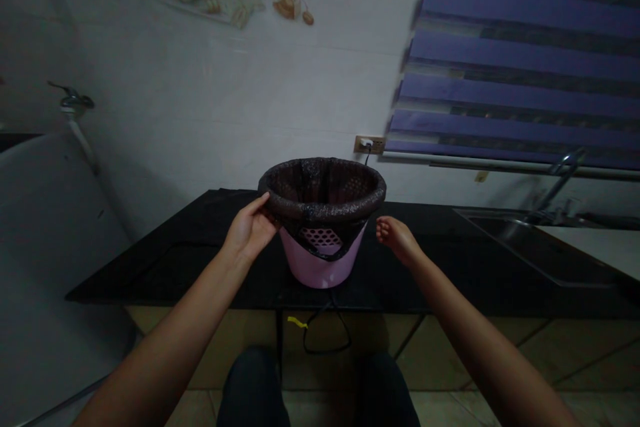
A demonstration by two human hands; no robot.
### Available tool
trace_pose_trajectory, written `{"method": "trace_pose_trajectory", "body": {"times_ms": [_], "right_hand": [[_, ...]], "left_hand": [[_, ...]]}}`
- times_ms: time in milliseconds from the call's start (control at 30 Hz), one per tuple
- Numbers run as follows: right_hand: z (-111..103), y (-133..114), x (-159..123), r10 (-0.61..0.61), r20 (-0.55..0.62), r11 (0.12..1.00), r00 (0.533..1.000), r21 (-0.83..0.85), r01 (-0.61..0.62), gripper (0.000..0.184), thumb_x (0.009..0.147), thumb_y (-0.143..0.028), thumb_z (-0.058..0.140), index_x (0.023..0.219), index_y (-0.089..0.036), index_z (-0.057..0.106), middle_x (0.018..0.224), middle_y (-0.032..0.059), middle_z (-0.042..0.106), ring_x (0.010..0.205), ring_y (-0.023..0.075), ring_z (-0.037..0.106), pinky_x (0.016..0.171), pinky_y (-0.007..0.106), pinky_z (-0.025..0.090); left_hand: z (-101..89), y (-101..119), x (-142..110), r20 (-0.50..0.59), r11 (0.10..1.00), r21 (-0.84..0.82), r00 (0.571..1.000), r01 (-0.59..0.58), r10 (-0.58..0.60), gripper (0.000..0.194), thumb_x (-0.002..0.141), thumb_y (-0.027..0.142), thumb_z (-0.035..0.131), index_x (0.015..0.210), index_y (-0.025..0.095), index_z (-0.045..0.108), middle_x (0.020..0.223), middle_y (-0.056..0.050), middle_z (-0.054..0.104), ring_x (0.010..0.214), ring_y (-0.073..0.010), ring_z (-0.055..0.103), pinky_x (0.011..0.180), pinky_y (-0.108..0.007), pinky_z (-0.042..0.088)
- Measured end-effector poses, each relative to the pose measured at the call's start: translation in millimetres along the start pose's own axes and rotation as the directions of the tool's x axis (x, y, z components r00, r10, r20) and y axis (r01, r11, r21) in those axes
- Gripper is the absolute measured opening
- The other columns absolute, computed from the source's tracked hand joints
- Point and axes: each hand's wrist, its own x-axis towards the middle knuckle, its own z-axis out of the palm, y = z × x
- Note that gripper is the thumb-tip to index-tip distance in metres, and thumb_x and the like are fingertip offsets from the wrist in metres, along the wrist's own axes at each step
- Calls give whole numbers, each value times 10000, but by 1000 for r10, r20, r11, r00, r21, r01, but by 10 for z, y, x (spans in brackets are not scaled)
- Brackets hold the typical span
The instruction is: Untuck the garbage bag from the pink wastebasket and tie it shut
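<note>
A pink trash bin (pixel 320 271) with a perforated wall stands upright on the dark counter. It is lined with a black trash bag (pixel 345 211), whose edge is folded outward over the rim and hangs down in a point at the front. At the left side of the rim, my left hand (pixel 250 230) has its thumb against the bag's folded edge and its fingers beneath it, partly hidden. Just right of the bin, apart from it, my right hand (pixel 397 237) is closed with its fingers curled in, and nothing shows in it.
A black countertop (pixel 425 273) runs along the tiled wall, with a sink (pixel 555 250) and faucet at right. A plugged outlet (pixel 369 144) sits behind the bin. A black cord loop (pixel 327 351) hangs over the front edge. At left stands a large pale appliance (pixel 55 240).
</note>
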Motion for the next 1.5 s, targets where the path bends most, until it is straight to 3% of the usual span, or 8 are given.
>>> {"method": "trace_pose_trajectory", "body": {"times_ms": [100, 233, 333, 433, 733, 833, 1200, 1500], "right_hand": [[-38, 408, -85, 58, 16, 989, 998, -139, -55, 380, 615, -411, 556, 832, -120, 442, 586, -26, 396, 531, 27, 417, 523, 122, 291], [32, 852, -264, 100, 108, 925, 989, -377, -52, 326, 635, -346, 631, 735, -72, 485, 686, 15, 493, 593, 6, 398, 581, 122, 285], [187, 1027, -413, 60, 228, 683, 972, -720, 127, 414, 737, -484, 580, 862, -91, 546, 804, 28, 555, 665, 18, 432, 613, 125, 254], [365, 1083, -539, 55, 270, 516, 961, -832, 204, 399, 781, -495, 541, 957, -137, 566, 871, 20, 578, 691, 23, 448, 617, 141, 206], [682, 996, -739, 123, 233, 271, 965, -943, 193, 287, 832, -335, 456, 1019, -160, 584, 1012, 48, 583, 897, 112, 555, 640, 168, 181], [710, 941, -731, 146, 206, 280, 967, -947, 159, 264, 810, -275, 466, 989, -132, 596, 1010, 58, 585, 896, 109, 556, 636, 164, 202], [309, 641, -293, 141, 184, 368, 973, -922, 121, 263, 761, -213, 499, 950, -99, 642, 934, 26, 605, 757, 30, 509, 637, 117, 267], [48, 154, 296, 173, 168, 256, 970, -959, 121, 260, 743, -209, 529, 920, -86, 676, 900, 45, 609, 701, 32, 500, 607, 116, 274]], "left_hand": [[49, 26, -36, 6, 999, -43, 1000, -23, 23, 136, 786, 130, 494, 864, 121, 605, 856, -47, 639, 774, -87, 586, 821, -229, 505], [91, 72, -52, 9, 995, -79, 998, -54, 55, 163, 796, 127, 495, 900, 103, 619, 870, -59, 643, 801, -92, 589, 901, -250, 492], [112, 106, -55, 21, 994, -82, 997, -72, 74, 201, 806, 126, 482, 942, 105, 630, 906, -65, 643, 852, -103, 596, 934, -267, 485], [124, 136, -59, 17, 994, -76, 997, -78, 79, 209, 812, 127, 477, 946, 102, 636, 925, -70, 643, 888, -111, 598, 949, -274, 483], [91, 180, -70, 32, 995, -50, 996, -86, 88, 205, 812, 133, 477, 917, 96, 649, 965, -81, 643, 920, -123, 598, 1000, -305, 465], [82, 186, -71, 30, 995, -54, 996, -88, 90, 232, 810, 129, 469, 955, 97, 647, 977, -87, 643, 980, -138, 595, 1010, -308, 462], [58, 339, -92, 4, 990, -40, 991, -132, 132, 251, 809, 133, 477, 993, 111, 647, 1015, -77, 643, 998, -132, 594, 1013, -293, 468], [76, 344, -98, 8, 991, -16, 991, -130, 130, 318, 824, 143, 457, 1092, 109, 623, 1067, -93, 632, 1059, -152, 583, 1025, -303, 466]]}}
